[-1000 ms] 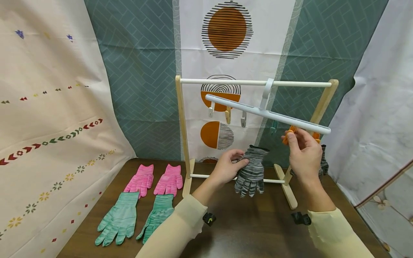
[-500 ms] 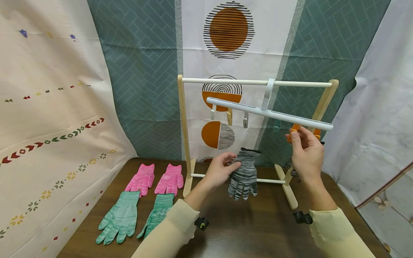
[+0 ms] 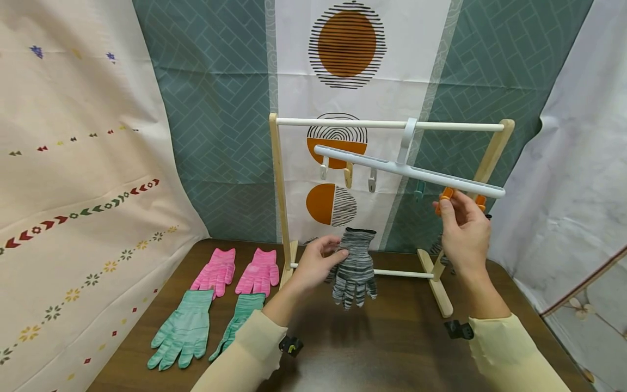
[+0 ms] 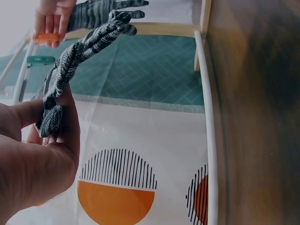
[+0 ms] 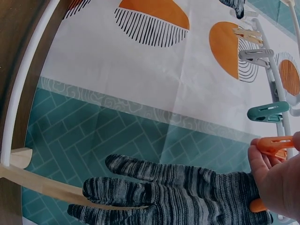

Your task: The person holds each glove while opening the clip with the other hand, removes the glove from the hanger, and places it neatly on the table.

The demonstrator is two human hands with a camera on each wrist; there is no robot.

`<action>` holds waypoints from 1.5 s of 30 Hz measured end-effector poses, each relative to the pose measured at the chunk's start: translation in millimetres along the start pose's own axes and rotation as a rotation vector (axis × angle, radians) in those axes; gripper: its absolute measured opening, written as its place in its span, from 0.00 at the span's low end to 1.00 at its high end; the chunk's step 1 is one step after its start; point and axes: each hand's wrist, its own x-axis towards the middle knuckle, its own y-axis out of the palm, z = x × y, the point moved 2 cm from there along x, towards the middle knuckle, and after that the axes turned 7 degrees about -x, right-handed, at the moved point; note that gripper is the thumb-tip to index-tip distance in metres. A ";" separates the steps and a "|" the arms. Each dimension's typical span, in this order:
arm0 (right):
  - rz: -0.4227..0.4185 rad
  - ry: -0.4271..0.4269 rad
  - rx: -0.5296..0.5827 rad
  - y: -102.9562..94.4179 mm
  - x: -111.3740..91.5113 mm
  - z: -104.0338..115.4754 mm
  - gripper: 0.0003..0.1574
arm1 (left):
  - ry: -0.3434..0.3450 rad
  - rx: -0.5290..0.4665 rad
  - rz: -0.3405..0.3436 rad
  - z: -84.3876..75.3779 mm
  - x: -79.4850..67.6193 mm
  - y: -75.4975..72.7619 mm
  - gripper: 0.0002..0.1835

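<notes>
My left hand (image 3: pixel 315 264) pinches a grey-and-black knit glove (image 3: pixel 356 267) near its cuff, fingers of the glove hanging down. Seen edge-on in the left wrist view, that glove (image 4: pixel 70 65) sits between thumb and fingertips. An orange clothespin (image 3: pixel 446 197) under the right part of the white hanger (image 3: pixel 406 170) is pinched by my right hand (image 3: pixel 465 231). A second grey-and-black glove (image 5: pixel 187 192) hangs by another orange clothespin (image 3: pixel 481 203) at the hanger's right end, mostly hidden behind the right hand in the head view.
The hanger tilts down to the right on a wooden rack (image 3: pixel 338 124). It also carries a green clothespin (image 5: pixel 267 112), a grey one (image 3: pixel 372 181), a wooden one (image 3: pixel 348 175) and a white one (image 3: pixel 324 167). Pink gloves (image 3: pixel 215 272) and green gloves (image 3: pixel 183 329) lie at the table's left.
My left hand has moved left and slightly down with the glove, away from the right hand. The right hand stays at the orange clothespin, shifting only a little.
</notes>
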 end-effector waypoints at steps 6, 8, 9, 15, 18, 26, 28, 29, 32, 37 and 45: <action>0.005 0.009 -0.002 -0.1 -1.0 0.6 0.22 | 0.002 -0.015 -0.004 3.7 -6.5 -8.3 0.18; 0.006 0.012 -0.011 -0.5 -1.5 0.4 0.22 | -0.002 -0.020 -0.007 5.7 -8.8 -11.3 0.18; 0.007 0.012 -0.013 -0.8 -1.8 0.3 0.22 | -0.011 -0.025 -0.010 7.3 -9.7 -12.9 0.18; 0.017 0.025 -0.025 -2.5 -4.7 -2.6 0.24 | -0.059 -0.041 -0.037 16.1 -17.9 -23.7 0.19; 0.015 0.035 -0.062 -4.0 -6.7 -4.0 0.24 | -0.080 -0.048 -0.048 20.5 -22.8 -29.4 0.19; 0.031 0.024 -0.108 -5.4 -11.4 -7.1 0.24 | -0.134 -0.040 -0.091 31.4 -38.8 -45.2 0.19; 0.033 0.020 -0.110 -5.4 -12.7 -7.9 0.25 | -0.153 -0.032 -0.094 33.4 -43.0 -48.2 0.20; 0.031 0.018 -0.113 -5.6 -13.3 -8.3 0.25 | -0.162 -0.031 -0.094 34.0 -44.9 -49.4 0.20; 0.027 0.015 -0.117 -6.4 -15.3 -9.5 0.25 | -0.183 -0.019 -0.084 36.1 -50.1 -52.9 0.21; 0.026 0.022 -0.141 -8.1 -18.9 -11.8 0.25 | -0.205 -0.025 -0.070 43.1 -55.6 -59.2 0.23; 0.041 0.007 -0.168 -9.2 -23.1 -17.9 0.27 | -0.224 -0.028 -0.035 52.2 -64.2 -67.7 0.24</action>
